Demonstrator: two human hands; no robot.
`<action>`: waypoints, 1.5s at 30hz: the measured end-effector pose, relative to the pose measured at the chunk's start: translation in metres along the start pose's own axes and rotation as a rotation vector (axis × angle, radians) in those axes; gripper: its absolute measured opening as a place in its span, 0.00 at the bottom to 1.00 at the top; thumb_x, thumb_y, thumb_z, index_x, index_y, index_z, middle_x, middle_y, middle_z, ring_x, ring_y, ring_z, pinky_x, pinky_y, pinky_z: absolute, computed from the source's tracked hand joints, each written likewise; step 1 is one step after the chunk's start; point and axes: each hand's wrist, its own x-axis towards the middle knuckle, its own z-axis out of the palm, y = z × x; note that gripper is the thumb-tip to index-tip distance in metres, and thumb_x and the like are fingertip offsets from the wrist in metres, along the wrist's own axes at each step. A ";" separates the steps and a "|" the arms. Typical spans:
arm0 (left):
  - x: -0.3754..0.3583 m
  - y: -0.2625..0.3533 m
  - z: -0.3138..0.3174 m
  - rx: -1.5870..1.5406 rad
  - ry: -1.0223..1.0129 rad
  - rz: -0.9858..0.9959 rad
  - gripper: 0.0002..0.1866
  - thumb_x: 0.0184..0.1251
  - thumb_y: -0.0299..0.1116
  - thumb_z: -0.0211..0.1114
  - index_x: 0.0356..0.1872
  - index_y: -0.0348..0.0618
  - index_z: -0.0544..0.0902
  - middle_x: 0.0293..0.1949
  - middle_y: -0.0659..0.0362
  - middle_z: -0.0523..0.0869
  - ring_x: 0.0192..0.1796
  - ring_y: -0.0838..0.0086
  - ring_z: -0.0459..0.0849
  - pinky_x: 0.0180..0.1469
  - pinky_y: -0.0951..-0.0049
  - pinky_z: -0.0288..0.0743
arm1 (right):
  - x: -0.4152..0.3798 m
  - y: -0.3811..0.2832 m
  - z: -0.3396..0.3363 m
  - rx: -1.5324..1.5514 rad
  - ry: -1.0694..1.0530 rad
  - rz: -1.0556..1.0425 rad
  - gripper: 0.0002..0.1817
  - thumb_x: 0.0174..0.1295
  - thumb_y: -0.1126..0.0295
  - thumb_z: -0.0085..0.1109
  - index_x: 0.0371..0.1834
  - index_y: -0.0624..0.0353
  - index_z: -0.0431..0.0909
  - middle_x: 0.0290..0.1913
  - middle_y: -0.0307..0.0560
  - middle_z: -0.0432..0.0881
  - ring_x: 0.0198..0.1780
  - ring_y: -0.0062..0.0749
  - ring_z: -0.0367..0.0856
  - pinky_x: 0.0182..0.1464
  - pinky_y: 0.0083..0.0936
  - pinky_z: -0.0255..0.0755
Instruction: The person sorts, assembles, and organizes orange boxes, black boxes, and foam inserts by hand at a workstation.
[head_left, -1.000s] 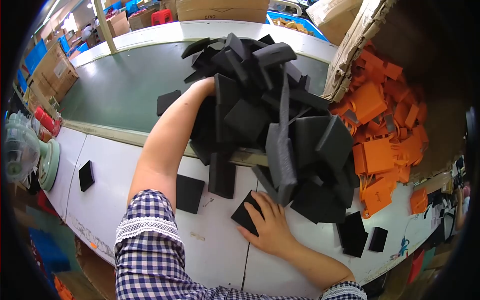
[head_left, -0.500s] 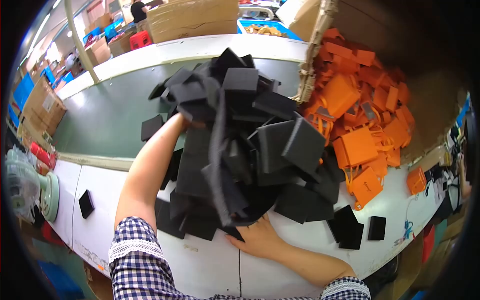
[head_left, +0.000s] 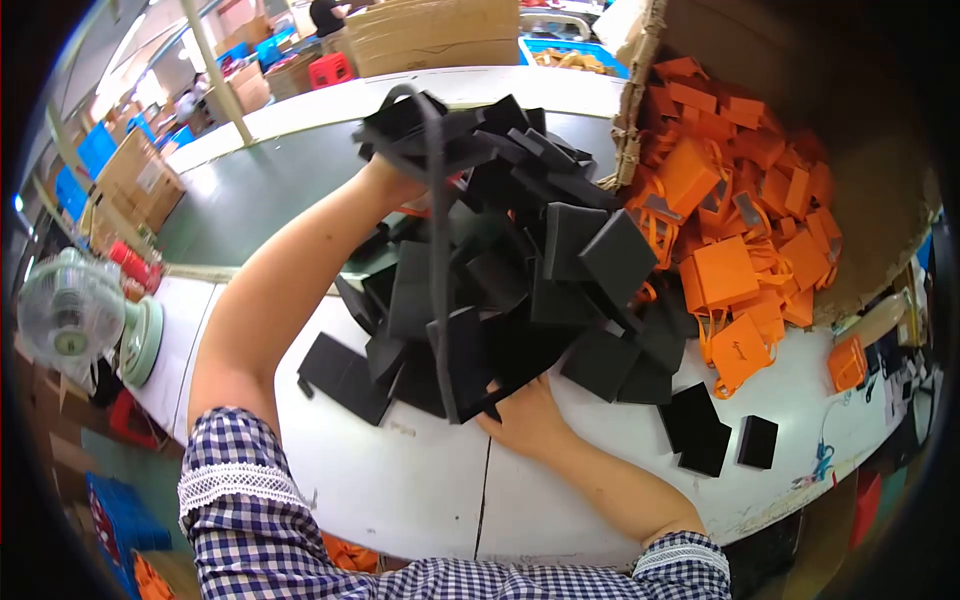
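Black blocks [head_left: 495,280] in a tall, untidy heap

The blocks lie jumbled in front of the person, spread over the near white surface [head_left: 400,490] and back onto the dark green panel [head_left: 235,205] behind it. A long, thin dark strip [head_left: 437,220] stands upright before the heap, curling over at its top. The left hand [head_left: 398,182] reaches into the heap's far left side; its fingers are lost among the blocks, and I cannot tell whether they are spread or gripping. The right hand [head_left: 525,415] is at the near edge, palm side down near the surface, its fingers tucked behind the blocks, so I cannot tell their state either.

A flat black piece [head_left: 343,380] sticks out on the left of the heap. Off to the right, two dark pieces [head_left: 695,430] overlap, with a small black block [head_left: 758,442] just beside them. Next to the heap on the right, orange bags [head_left: 725,272] fill an open cardboard box [head_left: 632,100], some at its mouth; one lone orange bag [head_left: 847,363] sits outside it.

Over on the left stands a fan [head_left: 70,310] on a pale green base. Beyond the panel I see a large carton [head_left: 435,40], a red stool [head_left: 330,70] and a person in a dark top [head_left: 326,18].
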 end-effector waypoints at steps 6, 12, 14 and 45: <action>0.021 0.030 -0.034 0.724 -0.015 0.106 0.19 0.61 0.46 0.62 0.51 0.53 0.86 0.50 0.56 0.86 0.61 0.59 0.79 0.68 0.54 0.68 | 0.001 0.002 -0.003 0.034 0.069 -0.045 0.28 0.59 0.56 0.67 0.58 0.64 0.78 0.63 0.60 0.75 0.67 0.57 0.70 0.71 0.55 0.58; 0.039 0.068 -0.034 0.439 0.063 0.214 0.15 0.61 0.37 0.63 0.47 0.46 0.86 0.49 0.54 0.86 0.59 0.59 0.81 0.64 0.60 0.72 | -0.004 -0.031 -0.047 0.025 0.257 -0.253 0.46 0.52 0.49 0.77 0.70 0.62 0.67 0.71 0.62 0.70 0.73 0.61 0.67 0.72 0.49 0.62; 0.046 0.081 -0.021 0.105 0.031 0.074 0.15 0.62 0.36 0.64 0.48 0.44 0.85 0.49 0.54 0.86 0.58 0.59 0.82 0.63 0.62 0.73 | -0.018 -0.043 -0.062 0.499 0.040 0.034 0.42 0.59 0.52 0.73 0.71 0.63 0.67 0.69 0.58 0.73 0.70 0.55 0.72 0.69 0.44 0.69; -0.313 0.351 0.015 -0.328 -0.213 -0.615 0.55 0.50 0.41 0.80 0.76 0.38 0.57 0.73 0.42 0.64 0.75 0.44 0.61 0.75 0.48 0.57 | -0.075 -0.017 -0.075 0.449 -0.018 0.169 0.23 0.60 0.61 0.71 0.52 0.64 0.78 0.39 0.51 0.84 0.44 0.38 0.86 0.48 0.32 0.79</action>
